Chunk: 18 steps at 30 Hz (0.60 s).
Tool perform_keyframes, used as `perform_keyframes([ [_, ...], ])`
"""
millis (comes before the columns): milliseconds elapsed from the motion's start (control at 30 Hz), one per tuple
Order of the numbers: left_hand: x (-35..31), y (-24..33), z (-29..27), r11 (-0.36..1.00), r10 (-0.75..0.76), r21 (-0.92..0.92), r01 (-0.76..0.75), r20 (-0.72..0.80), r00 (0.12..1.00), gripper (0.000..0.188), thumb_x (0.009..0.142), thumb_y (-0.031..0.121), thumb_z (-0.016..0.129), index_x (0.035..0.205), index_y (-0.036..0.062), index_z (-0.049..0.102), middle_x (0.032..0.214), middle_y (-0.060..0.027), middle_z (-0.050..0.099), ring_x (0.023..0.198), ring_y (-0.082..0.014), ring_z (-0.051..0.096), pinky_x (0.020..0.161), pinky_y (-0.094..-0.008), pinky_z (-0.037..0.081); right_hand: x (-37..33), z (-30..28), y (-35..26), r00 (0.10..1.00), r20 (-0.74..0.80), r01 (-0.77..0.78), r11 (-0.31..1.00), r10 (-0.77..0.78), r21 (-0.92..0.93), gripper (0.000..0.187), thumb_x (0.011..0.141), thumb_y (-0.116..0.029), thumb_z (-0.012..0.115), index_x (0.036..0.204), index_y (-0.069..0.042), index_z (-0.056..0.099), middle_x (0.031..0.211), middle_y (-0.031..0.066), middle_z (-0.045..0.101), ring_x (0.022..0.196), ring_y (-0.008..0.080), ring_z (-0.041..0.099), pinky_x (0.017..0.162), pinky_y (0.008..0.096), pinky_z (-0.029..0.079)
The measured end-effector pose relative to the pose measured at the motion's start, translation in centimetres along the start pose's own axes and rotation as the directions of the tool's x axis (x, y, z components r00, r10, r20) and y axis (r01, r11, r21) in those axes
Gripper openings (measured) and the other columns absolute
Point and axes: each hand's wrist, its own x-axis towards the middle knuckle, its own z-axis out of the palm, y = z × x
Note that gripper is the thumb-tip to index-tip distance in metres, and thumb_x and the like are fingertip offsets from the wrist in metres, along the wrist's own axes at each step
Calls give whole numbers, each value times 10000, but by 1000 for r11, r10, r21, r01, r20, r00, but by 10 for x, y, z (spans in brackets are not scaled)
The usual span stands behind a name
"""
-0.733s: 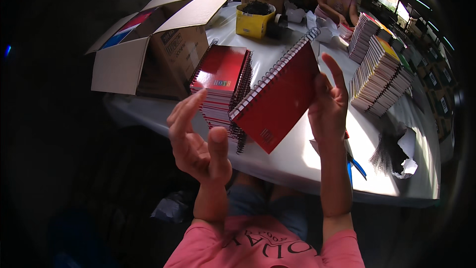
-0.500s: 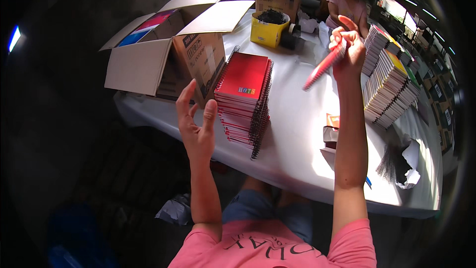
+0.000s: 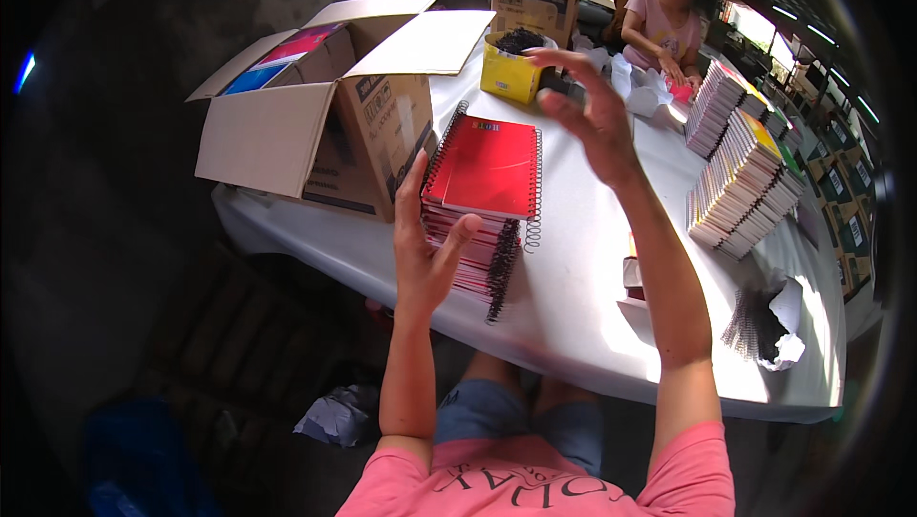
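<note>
The stack [image 3: 485, 251] is now bearing another red notebook [image 3: 487, 168]; beside it, my left fingers [image 3: 411, 190] and emptied right fingers [image 3: 580, 66] are standing wide.

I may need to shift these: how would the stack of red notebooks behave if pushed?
The stack of red notebooks would likely slide apart, since its layers sit unevenly. The smooth top cover looks slippery; jutting coils might snag.
</note>
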Motion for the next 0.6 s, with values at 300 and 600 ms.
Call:
perform_keyframes([
  [300, 3, -9, 1, 998, -32, 49, 39, -143, 989, 474, 948, 374, 527, 1285, 41, 506, 1274, -63, 514, 1151, -143, 474, 998, -289, 353, -54, 32, 42, 911, 187, -347, 928, 367, -135, 821, 918, -609, 367, 1447, 1, 216, 1474, 246, 251, 1388, 335, 225, 1137, 389, 175],
  [600, -11, 14, 1, 923, 273, 353, -153, -321, 907, 547, 959, 327, 516, 1368, 0, 356, 1398, -129, 416, 1314, -228, 384, 1073, -372, 279, -166, -114, 45, 626, -356, -755, 424, 694, -500, 722, 806, -407, 654, 1362, -30, 389, 1310, 200, 493, 1196, 351, 484, 989, 413, 400],
])
